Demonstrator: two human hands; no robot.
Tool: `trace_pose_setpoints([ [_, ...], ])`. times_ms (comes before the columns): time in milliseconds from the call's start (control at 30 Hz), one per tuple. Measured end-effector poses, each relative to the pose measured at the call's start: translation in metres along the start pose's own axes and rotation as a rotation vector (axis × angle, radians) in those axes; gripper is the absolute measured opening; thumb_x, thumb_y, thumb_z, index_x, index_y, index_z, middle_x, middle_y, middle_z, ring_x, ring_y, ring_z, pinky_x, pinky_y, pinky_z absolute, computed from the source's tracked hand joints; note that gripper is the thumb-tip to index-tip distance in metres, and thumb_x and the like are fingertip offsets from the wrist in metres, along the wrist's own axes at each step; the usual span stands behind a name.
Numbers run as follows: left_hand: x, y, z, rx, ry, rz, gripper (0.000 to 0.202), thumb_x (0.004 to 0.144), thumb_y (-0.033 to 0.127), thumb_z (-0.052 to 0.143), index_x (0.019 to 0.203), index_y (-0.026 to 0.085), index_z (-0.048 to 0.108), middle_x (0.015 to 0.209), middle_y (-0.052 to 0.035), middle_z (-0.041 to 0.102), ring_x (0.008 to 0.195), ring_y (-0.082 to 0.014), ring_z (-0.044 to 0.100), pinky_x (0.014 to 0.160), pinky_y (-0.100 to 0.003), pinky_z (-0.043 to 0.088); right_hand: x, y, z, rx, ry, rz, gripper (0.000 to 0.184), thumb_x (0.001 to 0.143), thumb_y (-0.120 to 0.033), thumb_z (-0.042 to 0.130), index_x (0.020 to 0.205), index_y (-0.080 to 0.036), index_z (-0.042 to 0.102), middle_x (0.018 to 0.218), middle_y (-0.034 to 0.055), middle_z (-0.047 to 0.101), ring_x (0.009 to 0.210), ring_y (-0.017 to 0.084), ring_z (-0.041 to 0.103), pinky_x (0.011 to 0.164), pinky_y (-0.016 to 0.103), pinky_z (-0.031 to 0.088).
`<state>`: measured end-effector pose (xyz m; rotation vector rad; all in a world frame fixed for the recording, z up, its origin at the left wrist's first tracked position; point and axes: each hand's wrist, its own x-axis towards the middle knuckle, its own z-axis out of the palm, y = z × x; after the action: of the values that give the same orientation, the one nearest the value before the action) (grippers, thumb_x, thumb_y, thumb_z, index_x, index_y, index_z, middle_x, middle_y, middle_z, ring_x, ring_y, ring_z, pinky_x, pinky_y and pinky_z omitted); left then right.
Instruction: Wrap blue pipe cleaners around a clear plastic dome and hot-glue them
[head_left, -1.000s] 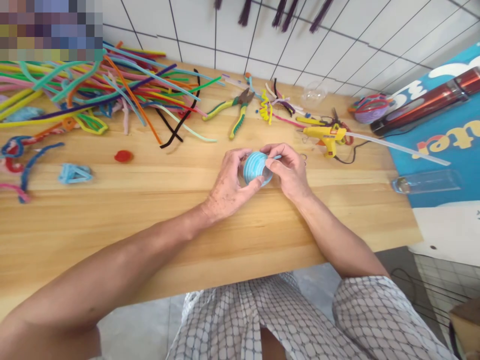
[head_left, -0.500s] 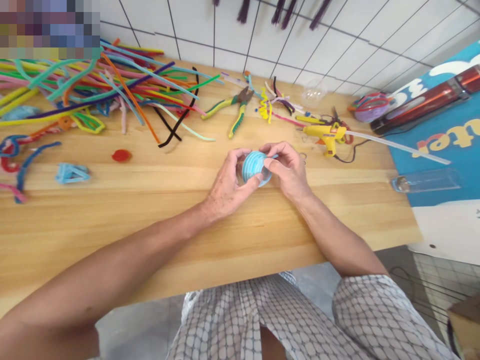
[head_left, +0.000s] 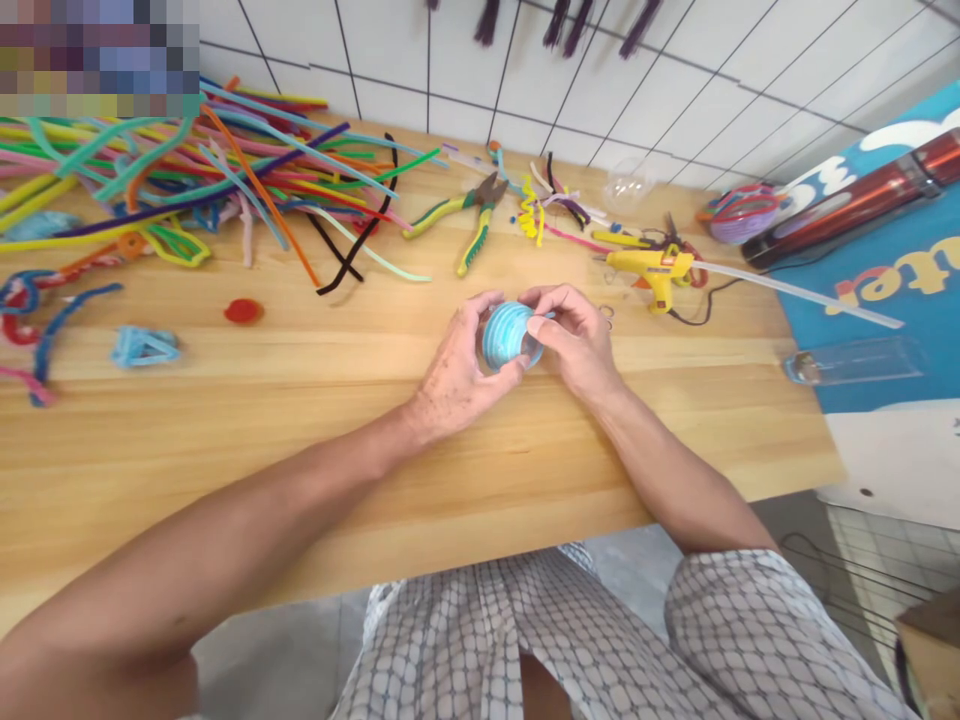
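Observation:
Both of my hands hold a small ball wound with light blue pipe cleaner (head_left: 504,333) just above the wooden table (head_left: 315,440). My left hand (head_left: 459,372) cups it from the left, thumb under it and fingers curled over the top. My right hand (head_left: 574,338) pinches its right side, where a short blue end sticks out. Part of the ball looks clear and unwrapped low on the right.
A big heap of coloured pipe cleaners (head_left: 187,180) covers the table's far left. Pliers (head_left: 472,215), a yellow glue gun (head_left: 652,270) with its stick, a clear half shell (head_left: 626,185), a purple wrapped ball (head_left: 739,215), a clear tube (head_left: 855,362), a red disc (head_left: 244,311).
The ball has turned slightly between my fingers and my left thumb has shifted under it. Both hands stay in the same place.

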<state>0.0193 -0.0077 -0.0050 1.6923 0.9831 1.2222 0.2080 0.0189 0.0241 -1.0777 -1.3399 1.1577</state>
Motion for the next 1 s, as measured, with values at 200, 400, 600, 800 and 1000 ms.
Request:
trace_pose_setpoints([
  [200,0.0006,-0.0003,0.0001,0.034,0.004,0.010,0.066,0.095,0.051,0.078,0.146,0.022,0.048,0.150,-0.0168,0.061,0.142,-0.0320,0.061,0.121,-0.053,0.052,0.0000,0.0002,-0.0008,-0.003,0.004,-0.011,0.021,0.078,-0.034,0.089,0.082,-0.026,0.070,0.105,-0.0005,0.076,0.097,0.017,0.068,0.080,0.030,0.054],
  [400,0.0001,-0.0014,0.0001,0.057,0.010,0.031,0.067,0.095,0.054,0.077,0.147,0.024,0.047,0.150,-0.0161,0.061,0.142,-0.0318,0.061,0.119,-0.052,0.053,0.0007,0.0008,-0.0005,-0.032,0.008,0.000,0.028,0.077,-0.043,0.090,0.082,-0.026,0.068,0.106,-0.0006,0.076,0.097,0.018,0.068,0.080,0.031,0.055],
  [600,-0.0001,-0.0042,-0.0013,0.073,-0.011,0.071,0.070,0.094,0.048,0.079,0.150,0.024,0.044,0.153,-0.0164,0.059,0.144,-0.0326,0.060,0.120,-0.053,0.052,0.0009,0.0010,-0.0007,-0.039,0.008,0.002,0.030,0.077,-0.045,0.090,0.081,-0.026,0.067,0.106,-0.0006,0.075,0.097,0.018,0.068,0.081,0.032,0.055],
  [800,-0.0001,-0.0028,-0.0015,0.053,-0.009,0.066,0.067,0.095,0.050,0.077,0.149,0.023,0.046,0.151,-0.0171,0.059,0.143,-0.0321,0.060,0.120,-0.052,0.052,0.0008,0.0006,-0.0007,-0.041,0.006,0.007,0.028,0.077,-0.043,0.089,0.081,-0.026,0.067,0.106,-0.0005,0.075,0.096,0.018,0.068,0.080,0.032,0.055],
  [1000,0.0003,-0.0023,-0.0024,0.002,-0.009,0.063,0.054,0.104,0.052,0.065,0.146,0.024,0.048,0.147,-0.0151,0.062,0.138,-0.0285,0.062,0.118,-0.050,0.053,0.0010,0.0001,0.0002,-0.042,-0.001,0.006,0.032,0.075,-0.046,0.091,0.080,-0.026,0.066,0.106,-0.0007,0.075,0.095,0.017,0.068,0.080,0.032,0.056],
])
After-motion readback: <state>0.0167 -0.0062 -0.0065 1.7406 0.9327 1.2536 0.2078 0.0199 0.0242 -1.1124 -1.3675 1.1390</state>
